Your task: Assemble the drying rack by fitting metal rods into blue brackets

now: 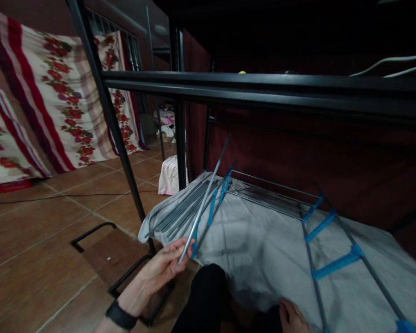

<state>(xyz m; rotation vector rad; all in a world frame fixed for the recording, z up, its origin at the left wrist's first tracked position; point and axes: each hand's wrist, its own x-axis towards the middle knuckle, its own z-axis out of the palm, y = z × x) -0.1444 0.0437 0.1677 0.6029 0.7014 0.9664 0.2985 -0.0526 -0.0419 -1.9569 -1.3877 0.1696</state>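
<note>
At ten o'clock hangs a floral blanket (65, 92); tiled floor (38, 231) spreads at eight. Farther back at ten, a cloth heap (166, 122), its container too dim to tell. At seven, the left hand (168, 266) pinches a metal rod (204, 199) slanting toward one, above loose rods (183, 212) on a grey sheet (260, 231). At five, the right hand (293, 317), its grip unclear; at four, rods joined by blue connectors (321, 227).

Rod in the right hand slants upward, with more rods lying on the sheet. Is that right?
Not the right hand: the head view shows the left hand holding the rod. It does slant upward, with more rods lying on the sheet.
</note>
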